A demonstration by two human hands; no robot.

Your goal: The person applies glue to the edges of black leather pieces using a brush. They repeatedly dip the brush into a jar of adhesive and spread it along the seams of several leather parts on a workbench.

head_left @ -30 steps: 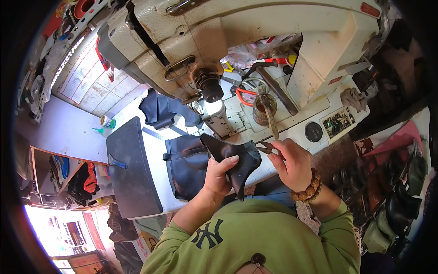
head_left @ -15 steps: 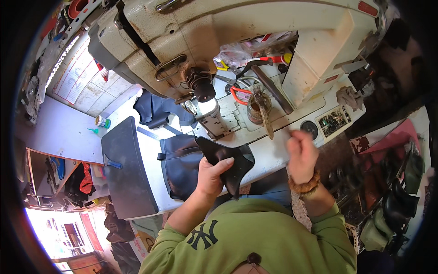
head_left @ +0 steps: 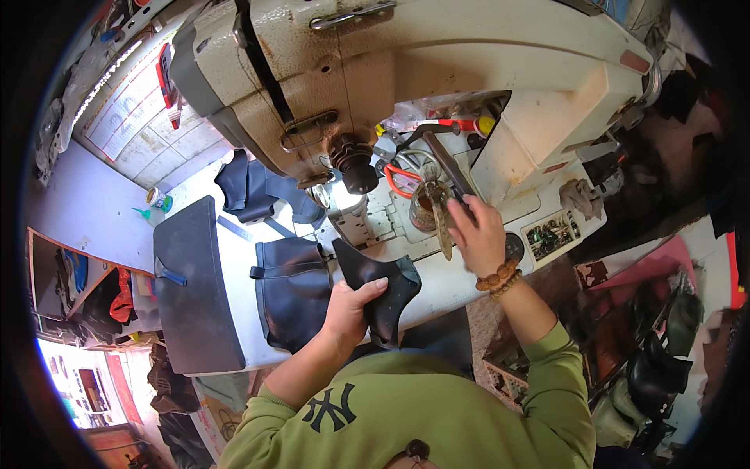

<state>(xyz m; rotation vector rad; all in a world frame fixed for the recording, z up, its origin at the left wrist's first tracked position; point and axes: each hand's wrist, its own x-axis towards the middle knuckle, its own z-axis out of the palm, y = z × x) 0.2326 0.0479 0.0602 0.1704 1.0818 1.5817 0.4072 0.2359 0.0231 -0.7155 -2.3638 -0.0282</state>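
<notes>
My left hand point(head_left: 353, 311) grips a black leather shoe upper point(head_left: 384, 293), thumb on top, over the front edge of the white table. My right hand point(head_left: 478, 237) is at the sewing machine's bed, its fingers stretched forward and apart. Its fingertips are beside a flat, stained stick point(head_left: 444, 228) that leans out of a brown-smeared glass jar point(head_left: 422, 213). The lower end of a hammer point(head_left: 447, 160) lies just beyond those fingers. Whether the fingertips touch the stick or the hammer handle I cannot tell.
A large beige sewing machine point(head_left: 539, 59) arches over the bed. Red-handled scissors point(head_left: 400, 181) lie behind the jar. A tray of small metal parts point(head_left: 551, 237) is at the right. Leftward are a black leather piece point(head_left: 293, 293), a dark board point(head_left: 191, 293) and a blue-handled tool point(head_left: 169, 272).
My right hand has moved forward and left, from the table's front edge to beside the stick and jar, and its fingers have stretched out. My left hand keeps hold of the shoe upper.
</notes>
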